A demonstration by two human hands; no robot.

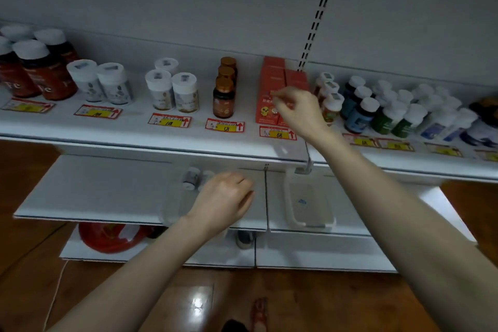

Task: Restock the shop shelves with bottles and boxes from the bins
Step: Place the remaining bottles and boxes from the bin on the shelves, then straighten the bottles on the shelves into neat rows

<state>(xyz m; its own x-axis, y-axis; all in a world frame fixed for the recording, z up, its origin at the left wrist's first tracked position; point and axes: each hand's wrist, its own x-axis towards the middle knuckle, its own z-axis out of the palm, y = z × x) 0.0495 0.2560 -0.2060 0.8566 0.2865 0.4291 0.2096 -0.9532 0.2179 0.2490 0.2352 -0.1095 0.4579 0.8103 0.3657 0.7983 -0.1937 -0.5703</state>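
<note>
The right hand is raised to the red boxes on the upper shelf, its fingers curled with thumb and fingertips pinched at the front of the boxes; whether it truly grips one or only touches it, I cannot tell. The boxes stand upright just above the price tag marked 68. Left of the boxes is a short row of amber bottles with brown caps, one behind the other, and further left stand white-capped bottles. Right of the boxes, partly hidden by the wrist, are more bottles with white caps, dark, green and blue.

The left hand hangs lower, below the boxes, over a clear bin on the lower shelf. Its fingers are loosely curled toward the palm; nothing shows in its hold. Just left of its knuckles two small bottles lie in the bin. A second bin sits on the lower shelf below the boxes.
</note>
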